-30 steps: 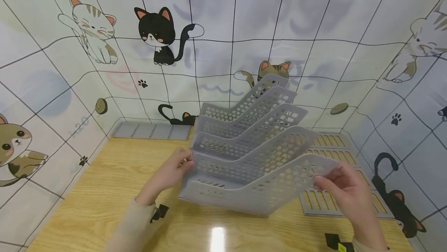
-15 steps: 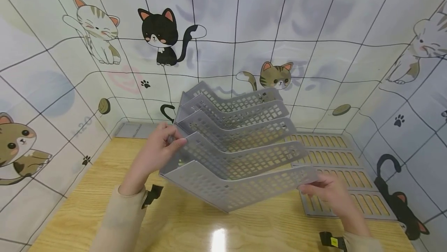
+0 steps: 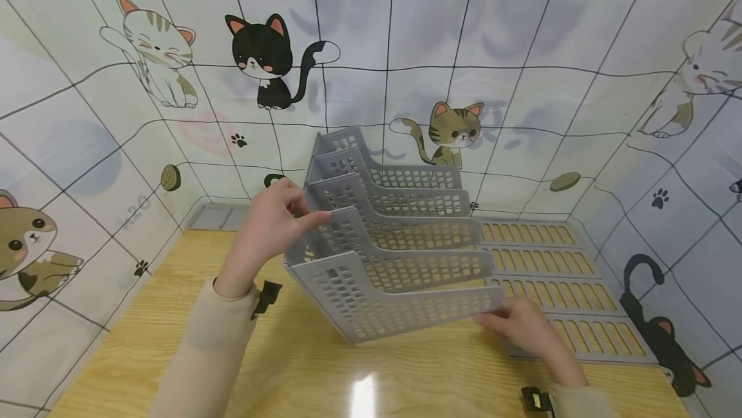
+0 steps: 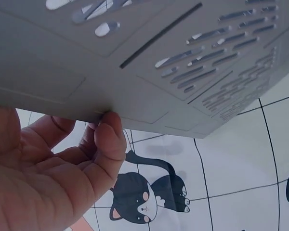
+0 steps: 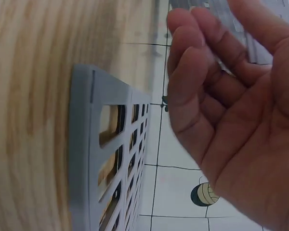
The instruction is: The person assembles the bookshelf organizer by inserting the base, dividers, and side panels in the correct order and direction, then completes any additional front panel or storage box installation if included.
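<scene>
A grey plastic file rack [image 3: 362, 302] with several perforated dividers is held tilted over the wooden table in the head view. My left hand [image 3: 269, 231] grips its upper left edge, thumb toward the nearer dividers. In the left wrist view, curled fingertips touch the edge of the rack's slotted base [image 4: 101, 79]. At the lower right, my right hand [image 3: 524, 328] pinches the front end of the nearest divider. The right wrist view shows that hand's curled fingers [image 5: 188, 86], with part of the rack behind them. Whether the rack's lowest corner touches the table cannot be told.
A flat grey slotted panel [image 3: 585, 313] lies on the table [image 3: 429, 382] at the right, close to the right hand. At the back left lies another grey piece [image 3: 217, 217], partly behind the left hand. Cat-printed sheeting [image 3: 359, 31] encloses the back and sides.
The rack has turned: its tall divider ends have swung from the right to the left side. My left hand has risen along its edge; my right hand has moved left and slightly down.
</scene>
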